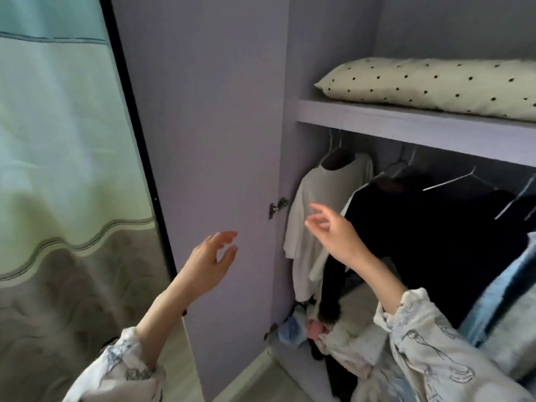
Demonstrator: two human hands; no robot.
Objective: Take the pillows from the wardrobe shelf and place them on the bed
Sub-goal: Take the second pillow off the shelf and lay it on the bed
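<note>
with both hands' fingers (224,237) apart and empty, we should reach up and grip the dotted pillow (429,82) by both ends.

Your left hand (210,264) and right hand (336,232) are raised, empty, fingers spread; the dotted pillow (429,82) lies on the wardrobe shelf (377,118) well above your right fingertips, hanging clothes (406,227) just behind them

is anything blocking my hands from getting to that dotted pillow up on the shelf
Nothing visible does. The wardrobe door is swung open, and the dotted pillow lies exposed on the shelf. Both the left hand and right hand are empty, below the shelf, with open air above them.
</note>
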